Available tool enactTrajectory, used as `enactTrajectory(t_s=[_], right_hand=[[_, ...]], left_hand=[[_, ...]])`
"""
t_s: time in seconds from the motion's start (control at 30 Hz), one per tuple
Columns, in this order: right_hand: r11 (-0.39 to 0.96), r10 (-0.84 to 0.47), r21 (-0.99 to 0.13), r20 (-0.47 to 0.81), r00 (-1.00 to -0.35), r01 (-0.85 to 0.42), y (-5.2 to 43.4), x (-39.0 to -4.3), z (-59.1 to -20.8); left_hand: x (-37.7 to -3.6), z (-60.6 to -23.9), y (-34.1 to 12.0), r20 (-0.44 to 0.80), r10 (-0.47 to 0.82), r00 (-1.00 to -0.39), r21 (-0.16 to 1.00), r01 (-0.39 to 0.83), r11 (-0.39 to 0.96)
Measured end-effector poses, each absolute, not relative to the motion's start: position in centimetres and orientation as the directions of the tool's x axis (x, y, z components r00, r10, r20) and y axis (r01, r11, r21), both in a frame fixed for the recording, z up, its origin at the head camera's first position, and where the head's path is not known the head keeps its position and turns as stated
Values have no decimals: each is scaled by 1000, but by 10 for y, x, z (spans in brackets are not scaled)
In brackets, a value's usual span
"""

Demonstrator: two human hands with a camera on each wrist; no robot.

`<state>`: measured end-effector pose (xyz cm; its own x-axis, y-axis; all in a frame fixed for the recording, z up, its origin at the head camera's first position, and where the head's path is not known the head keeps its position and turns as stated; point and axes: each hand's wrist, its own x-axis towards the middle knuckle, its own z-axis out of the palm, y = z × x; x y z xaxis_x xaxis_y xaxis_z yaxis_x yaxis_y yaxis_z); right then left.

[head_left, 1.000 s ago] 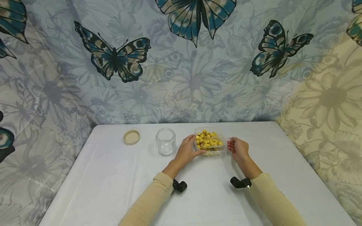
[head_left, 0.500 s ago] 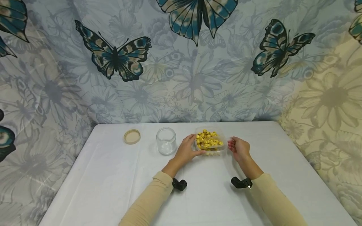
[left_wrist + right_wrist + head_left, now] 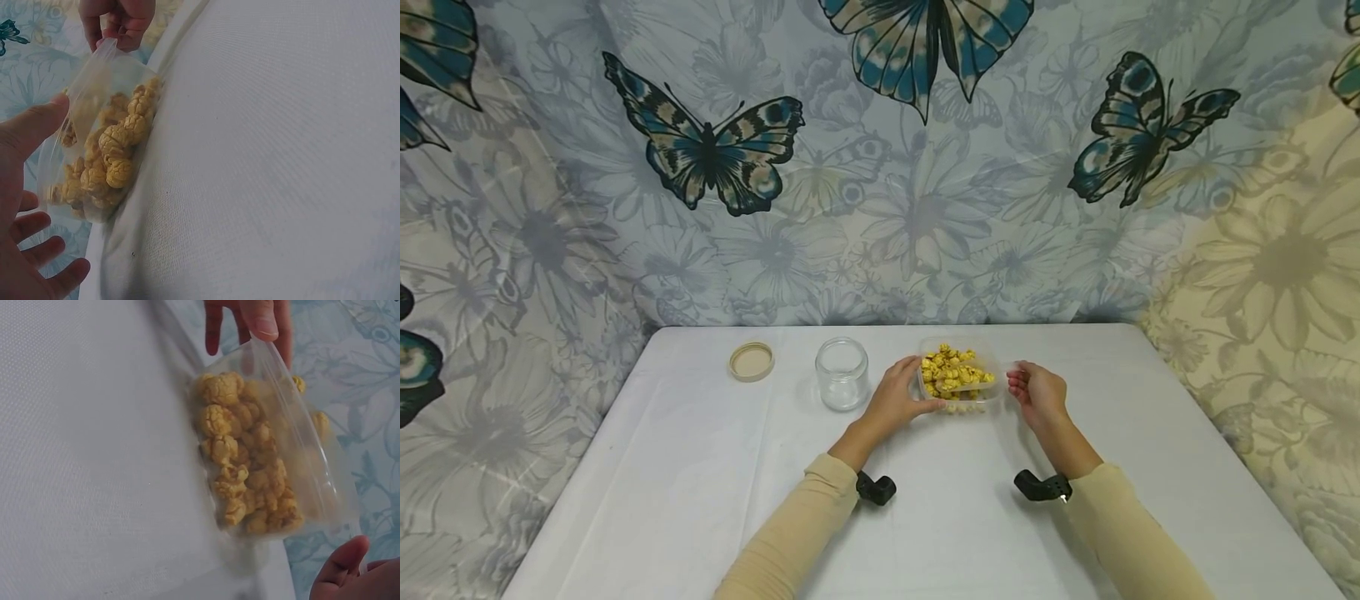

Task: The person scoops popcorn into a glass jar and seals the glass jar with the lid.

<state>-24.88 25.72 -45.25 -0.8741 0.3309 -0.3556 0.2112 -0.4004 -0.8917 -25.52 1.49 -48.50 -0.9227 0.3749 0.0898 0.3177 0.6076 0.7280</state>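
A clear plastic tub [image 3: 994, 400] of yellow popcorn [image 3: 951, 371] stands on the white table. My left hand [image 3: 897, 393] holds its left end; in the right wrist view the thumb [image 3: 265, 328] lies on the rim and the fingers spread beyond. At the opposite end is my right hand [image 3: 1037, 396], its fingers curled in. In the right wrist view it pinches a thin translucent strip [image 3: 362, 565] by the tub's corner; what kind of thing that is cannot be made out. A pale streak crosses the popcorn in the head view.
Left of the tub stands a clear glass jar [image 3: 842, 379] without a lid. A round beige lid [image 3: 751, 362] lies further left. The white tablecloth [image 3: 662, 467] ends at a back edge below the butterfly-print cloth [image 3: 917, 225].
Little differs. The right hand has shifted very slightly to the right, and the popcorn at the tub's right side looks a little rearranged. The left hand keeps its place on the tub.
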Motion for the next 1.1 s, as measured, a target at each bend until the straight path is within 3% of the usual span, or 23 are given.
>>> enactTrajectory(t_s=[0.27, 1.1], right_hand=[[-396, 350, -884, -397, -848, 250, 258, -251, -446], [-467, 315, -857, -393, -864, 220, 258, -249, -434]], left_hand=[[-256, -486, 15, 81, 376, -923, 741, 308, 597], [-254, -483, 12, 84, 374, -924, 723, 314, 615]])
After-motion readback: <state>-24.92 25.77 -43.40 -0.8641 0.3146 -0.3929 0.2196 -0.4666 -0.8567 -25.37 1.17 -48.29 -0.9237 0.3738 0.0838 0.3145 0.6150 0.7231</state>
